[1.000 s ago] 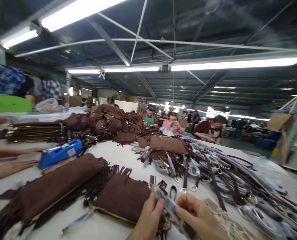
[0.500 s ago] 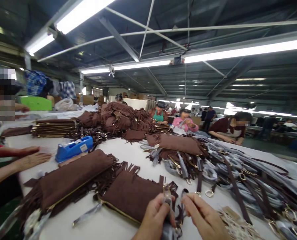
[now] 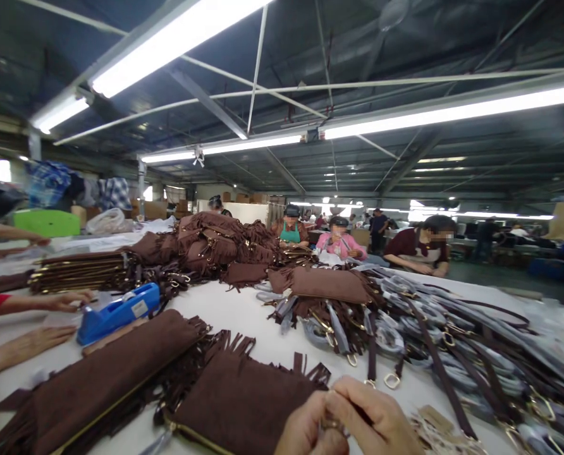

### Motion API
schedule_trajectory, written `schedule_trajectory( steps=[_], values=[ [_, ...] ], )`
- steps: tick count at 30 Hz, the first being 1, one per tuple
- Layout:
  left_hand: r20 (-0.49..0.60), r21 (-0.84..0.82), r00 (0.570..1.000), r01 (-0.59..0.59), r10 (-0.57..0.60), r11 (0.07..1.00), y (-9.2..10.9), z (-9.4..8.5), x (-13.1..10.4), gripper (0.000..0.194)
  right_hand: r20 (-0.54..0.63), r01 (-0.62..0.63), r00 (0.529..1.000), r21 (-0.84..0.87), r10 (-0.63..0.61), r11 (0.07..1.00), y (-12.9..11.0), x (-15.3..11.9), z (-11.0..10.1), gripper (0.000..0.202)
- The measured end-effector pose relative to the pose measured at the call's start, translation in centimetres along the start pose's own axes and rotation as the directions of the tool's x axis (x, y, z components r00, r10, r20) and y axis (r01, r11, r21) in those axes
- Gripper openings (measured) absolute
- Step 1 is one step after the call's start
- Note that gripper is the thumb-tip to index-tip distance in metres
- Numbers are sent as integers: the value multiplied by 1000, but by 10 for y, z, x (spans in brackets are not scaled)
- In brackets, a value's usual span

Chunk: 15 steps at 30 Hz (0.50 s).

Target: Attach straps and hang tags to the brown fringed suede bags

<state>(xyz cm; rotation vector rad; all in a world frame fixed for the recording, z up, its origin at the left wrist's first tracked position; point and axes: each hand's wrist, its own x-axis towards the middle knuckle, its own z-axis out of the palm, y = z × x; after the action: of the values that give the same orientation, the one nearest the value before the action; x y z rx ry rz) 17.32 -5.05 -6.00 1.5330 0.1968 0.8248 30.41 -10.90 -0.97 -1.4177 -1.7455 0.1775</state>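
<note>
Low in the view, my left hand (image 3: 303,424) is closed around a metal clasp (image 3: 333,424), which shows only in part between the fingers. My right hand (image 3: 379,417) meets it with fingertips pinched together at the clasp; what lies inside that pinch is mostly covered. Under and left of my hands lies a dark brown fringed bag (image 3: 244,398) with a gold zipper along its near edge. Another brown fringed bag (image 3: 116,373) rests left of it.
A blue tape dispenser (image 3: 118,313) stands at left, near a co-worker's hands (image 3: 40,341). Brown bags (image 3: 210,243) are heaped behind. Plastic-wrapped straps with metal rings (image 3: 434,341) cover the right side. Pale cords with tags (image 3: 438,430) lie at lower right.
My hands have come together; the right fingers, apart from the left before, now press at the clasp. The view has shifted slightly, and the co-worker's upper hand now reaches the tape dispenser.
</note>
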Motion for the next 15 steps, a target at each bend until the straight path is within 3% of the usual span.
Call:
schedule_trajectory(
  steps=[3,5,8,11,13,15],
  values=[
    [35,36,999,1,-2,999,-6,4,-1,62,-47,-102,994,33,103,994,-3,-1,-6,38],
    [43,1,997,66,-66,998,-12,5,-5,64,-57,-161,985,76,165,984,-3,-1,-8,37],
    [44,18,987,154,-154,988,-13,2,-14,60,-66,-232,967,154,244,961,-2,0,-7,36],
    [52,56,987,149,-152,987,-6,-5,-18,50,-53,-240,965,230,258,943,0,1,-5,36],
    [35,-30,990,141,-140,990,-3,-9,-18,36,-60,-226,966,268,250,937,1,4,-3,36],
    [21,-160,988,152,-151,975,-4,-11,-17,35,-81,-217,965,290,250,932,2,6,0,36]
  ],
)
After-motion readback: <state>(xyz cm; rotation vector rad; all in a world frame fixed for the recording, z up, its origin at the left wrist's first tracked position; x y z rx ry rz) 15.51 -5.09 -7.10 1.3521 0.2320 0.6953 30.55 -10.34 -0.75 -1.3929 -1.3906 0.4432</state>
